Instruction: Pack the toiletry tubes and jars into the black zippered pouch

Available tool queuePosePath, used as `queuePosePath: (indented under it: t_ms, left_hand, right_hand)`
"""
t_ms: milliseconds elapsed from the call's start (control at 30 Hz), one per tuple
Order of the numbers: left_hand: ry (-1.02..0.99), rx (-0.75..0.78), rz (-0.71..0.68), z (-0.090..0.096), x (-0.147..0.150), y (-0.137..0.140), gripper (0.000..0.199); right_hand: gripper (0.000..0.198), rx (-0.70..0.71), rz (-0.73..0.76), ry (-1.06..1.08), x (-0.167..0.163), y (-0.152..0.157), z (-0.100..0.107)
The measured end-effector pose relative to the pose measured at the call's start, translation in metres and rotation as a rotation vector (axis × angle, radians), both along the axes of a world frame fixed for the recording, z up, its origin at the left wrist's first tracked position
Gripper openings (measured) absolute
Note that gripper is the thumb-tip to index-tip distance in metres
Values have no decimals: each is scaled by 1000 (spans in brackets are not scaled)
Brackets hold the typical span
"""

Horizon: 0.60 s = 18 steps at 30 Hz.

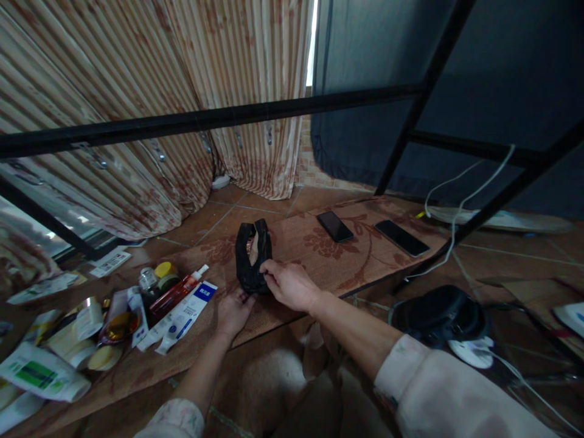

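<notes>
A small black pouch (246,277) stands on the cloth-covered bench in front of me, its top gaping open. Through the gap a tan lining or content shows, along with something small I cannot make out. My right hand (289,285) pinches the pouch's right edge between thumb and fingers. Down at the near bottom corner, my left hand (235,313) grips the pouch's base, its fingertips partly hidden beneath it. Just left of that hand lie a white and blue tube (189,316) and a red bottle with a white tip (176,295).
More tubes, jars and bottles crowd the bench's left end, including a white and green tube (43,372). Two dark phones (335,226) lie to the right on the patterned cloth (314,267). A black metal rail (219,115) crosses behind. A black bag (440,313) and white cables sit at right.
</notes>
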<state>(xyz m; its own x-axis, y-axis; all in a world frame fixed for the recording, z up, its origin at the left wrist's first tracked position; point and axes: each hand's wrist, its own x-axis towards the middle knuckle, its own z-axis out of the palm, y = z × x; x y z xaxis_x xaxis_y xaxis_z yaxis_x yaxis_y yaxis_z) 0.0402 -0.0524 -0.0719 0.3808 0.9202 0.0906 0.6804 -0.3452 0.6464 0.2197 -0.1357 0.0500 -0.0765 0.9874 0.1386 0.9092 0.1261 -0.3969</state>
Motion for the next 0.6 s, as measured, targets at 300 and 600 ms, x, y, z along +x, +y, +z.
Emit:
queuePosePath:
  t_ms: [300, 600]
  left_hand:
    - [75, 77, -27, -3, -1, 1, 21]
    - [66, 46, -12, -6, -2, 3, 21]
  right_hand:
    - [23, -78, -149, -77, 8, 5, -3]
    - [25, -75, -139, -60, 5, 6, -7]
